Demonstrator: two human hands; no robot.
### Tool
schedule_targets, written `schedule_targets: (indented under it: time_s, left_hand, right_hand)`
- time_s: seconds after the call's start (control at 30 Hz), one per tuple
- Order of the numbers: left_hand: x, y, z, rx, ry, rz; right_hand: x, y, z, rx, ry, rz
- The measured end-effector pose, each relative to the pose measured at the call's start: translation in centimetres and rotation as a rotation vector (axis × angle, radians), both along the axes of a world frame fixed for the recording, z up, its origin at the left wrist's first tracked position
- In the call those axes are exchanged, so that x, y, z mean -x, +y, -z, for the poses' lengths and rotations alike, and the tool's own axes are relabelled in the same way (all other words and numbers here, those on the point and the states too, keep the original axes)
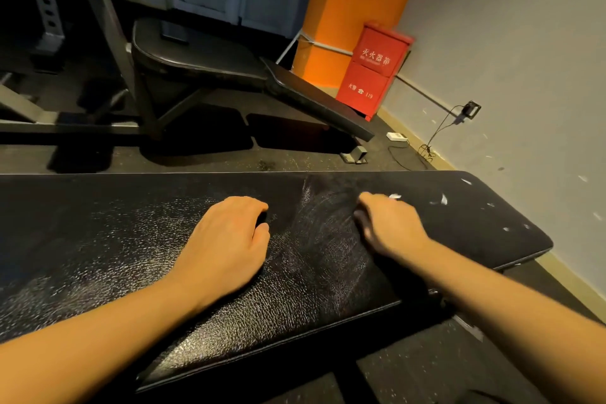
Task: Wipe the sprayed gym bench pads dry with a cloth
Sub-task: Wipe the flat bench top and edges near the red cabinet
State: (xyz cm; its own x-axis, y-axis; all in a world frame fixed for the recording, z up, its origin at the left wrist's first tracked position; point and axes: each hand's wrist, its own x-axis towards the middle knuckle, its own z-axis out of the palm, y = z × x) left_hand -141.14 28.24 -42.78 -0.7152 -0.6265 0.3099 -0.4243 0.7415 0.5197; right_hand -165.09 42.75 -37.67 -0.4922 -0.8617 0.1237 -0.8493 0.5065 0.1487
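Observation:
A long black bench pad (98, 223) runs across the view, with a wet speckled sheen on its left and near parts. Between my hands lies a dark cloth (321, 223), streaked and hard to tell from the pad. My left hand (226, 239) rests knuckles up on the pad, its fingers curled round the cloth's left edge. Blurred, my right hand (387, 226) grips the cloth's right edge with curled fingers. Small white flecks (442, 200) dot the pad's right end.
Another black bench (203, 56) on a metal frame stands behind. A red fire extinguisher box (373, 72) sits by an orange pillar (347, 3). A cable and a white power strip (396, 136) lie on the floor along the grey wall at right.

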Motion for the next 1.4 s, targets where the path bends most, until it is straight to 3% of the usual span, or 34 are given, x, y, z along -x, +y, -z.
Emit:
schedule_targets:
  time_s: [0.13,0.3,0.4,0.53,0.67,0.77,0.87,0.97,1.07,1.2,1.4]
  left_hand:
    - [-0.1,0.0,-0.1,0.001,-0.001,-0.001]
    - [-0.1,-0.4,0.4,-0.013,0.022,-0.008]
    - [0.1,-0.3,0.3,0.013,0.011,-0.005]
    - [0.3,-0.2,0.2,0.060,-0.026,0.011]
    - [-0.1,-0.2,0.1,0.026,0.002,0.004]
    - [-0.2,0.0,0.1,0.014,0.013,-0.002]
    - [0.1,0.0,0.1,0.052,-0.003,0.004]
    - [0.3,0.1,0.1,0.077,-0.041,0.013]
    - [0.2,0.0,0.0,0.058,-0.040,0.018]
    - [0.0,-0.3,0.1,0.039,-0.019,0.015]
    - [0.3,0.0,0.0,0.057,-0.045,0.019]
  right_hand:
    - [-0.9,-6.2,0.0,0.090,-0.028,0.107]
    - [-11.1,-1.2,1.4,0.098,-0.250,-0.338]
    - [-5.4,0.8,0.9,0.070,-0.084,-0.185]
    - [0.8,-3.8,0.2,0.026,0.095,0.058]
    - [-5.1,-6.2,1.1,0.112,-0.053,-0.057]
    - [-8.2,-0.5,1.4,0.073,-0.119,-0.286]
    - [-4.0,2.8,0.7,0.020,-0.013,-0.134]
    - [0.7,0.2,-0.1,0.010,0.065,0.102]
    - [-2.0,-4.5,0.3,0.082,0.021,0.097]
    - [-9.1,-2.2,1.7,0.092,-0.154,-0.206]
    - [0.2,-2.3,0.1,0.027,0.056,0.144]
